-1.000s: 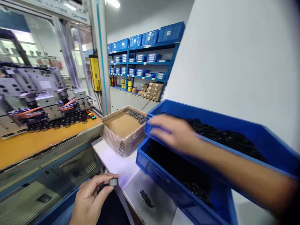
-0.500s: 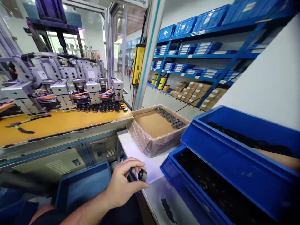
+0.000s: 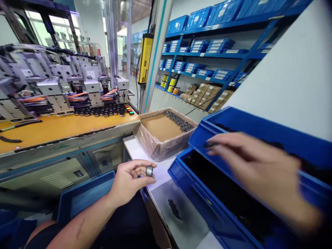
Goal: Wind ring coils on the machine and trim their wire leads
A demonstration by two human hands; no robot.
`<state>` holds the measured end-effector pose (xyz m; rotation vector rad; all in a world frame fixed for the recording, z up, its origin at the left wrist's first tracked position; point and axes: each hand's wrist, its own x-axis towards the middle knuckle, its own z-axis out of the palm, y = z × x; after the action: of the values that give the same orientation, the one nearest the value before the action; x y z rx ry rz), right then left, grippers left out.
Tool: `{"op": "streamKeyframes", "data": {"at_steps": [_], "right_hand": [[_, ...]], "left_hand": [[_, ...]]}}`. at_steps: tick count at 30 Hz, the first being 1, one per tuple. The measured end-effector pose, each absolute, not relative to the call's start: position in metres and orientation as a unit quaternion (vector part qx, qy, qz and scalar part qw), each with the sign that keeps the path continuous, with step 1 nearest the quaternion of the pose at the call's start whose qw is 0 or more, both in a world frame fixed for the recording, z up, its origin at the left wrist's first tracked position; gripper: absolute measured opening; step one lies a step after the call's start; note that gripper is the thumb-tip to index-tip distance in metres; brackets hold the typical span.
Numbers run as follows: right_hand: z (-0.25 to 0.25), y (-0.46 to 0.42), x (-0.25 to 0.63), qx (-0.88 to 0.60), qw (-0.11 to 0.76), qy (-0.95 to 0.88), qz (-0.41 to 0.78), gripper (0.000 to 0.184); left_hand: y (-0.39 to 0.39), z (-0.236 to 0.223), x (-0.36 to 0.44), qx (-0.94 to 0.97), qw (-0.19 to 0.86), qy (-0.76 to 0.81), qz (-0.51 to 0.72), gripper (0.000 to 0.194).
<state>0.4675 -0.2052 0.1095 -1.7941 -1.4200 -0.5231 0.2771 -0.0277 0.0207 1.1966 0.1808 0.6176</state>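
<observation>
Between the thumb and fingers of my left hand (image 3: 131,181) is a small ribbed metal cylinder (image 3: 149,171), grey on its outside. It is held over the edge of the white side table. My right hand (image 3: 249,166), smeared by motion, hangs over the blue bins with its fingertips pinched on a small black part (image 3: 210,144). The part is too blurred to name more exactly. Below that hand lies the lower blue bin (image 3: 186,204), dark inside; behind it the upper blue bin (image 3: 261,128) holds black pieces, partly hidden by the hand.
A plastic-lined carton (image 3: 166,147) with grey parts and a cardboard sheet stands on the white table (image 3: 129,143). On the left is a machine on an orange bench top (image 3: 64,126), with rows of black parts (image 3: 103,110) and pliers (image 3: 20,128). Blue tray (image 3: 85,204) sits below.
My right hand has come out from the upper bin toward the left, with a black part at its fingertips. My left hand has turned the cylinder and shifted slightly up; the view has moved too.
</observation>
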Motion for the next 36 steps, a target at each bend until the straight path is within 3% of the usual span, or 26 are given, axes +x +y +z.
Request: {"op": "streamKeyframes", "data": {"at_steps": [4,7,12,19,30,36], "right_hand": [[0.066,-0.193,0.424,-0.598,0.471,-0.648,-0.017,0.016],[0.044,-0.184,0.410,-0.556,0.498,-0.665,0.020,0.021],[0.036,-0.187,0.411,-0.544,0.507,-0.666,-0.058,0.021],[0.036,-0.194,0.417,-0.529,0.441,-0.718,-0.103,0.034],[0.036,-0.192,0.414,-0.491,0.411,-0.748,-0.173,0.028],[0.031,-0.191,0.412,-0.497,0.397,-0.731,-0.248,0.022]], "left_hand": [[-0.039,0.023,0.275,0.570,0.780,0.068,0.249,0.037],[-0.046,0.020,0.274,0.569,0.791,0.058,0.217,0.038],[-0.058,0.015,0.279,0.530,0.820,0.080,0.200,0.038],[-0.062,0.015,0.280,0.544,0.798,0.064,0.252,0.041],[-0.058,0.017,0.276,0.509,0.837,0.054,0.192,0.042],[-0.076,0.011,0.278,0.480,0.840,0.065,0.244,0.036]]}}
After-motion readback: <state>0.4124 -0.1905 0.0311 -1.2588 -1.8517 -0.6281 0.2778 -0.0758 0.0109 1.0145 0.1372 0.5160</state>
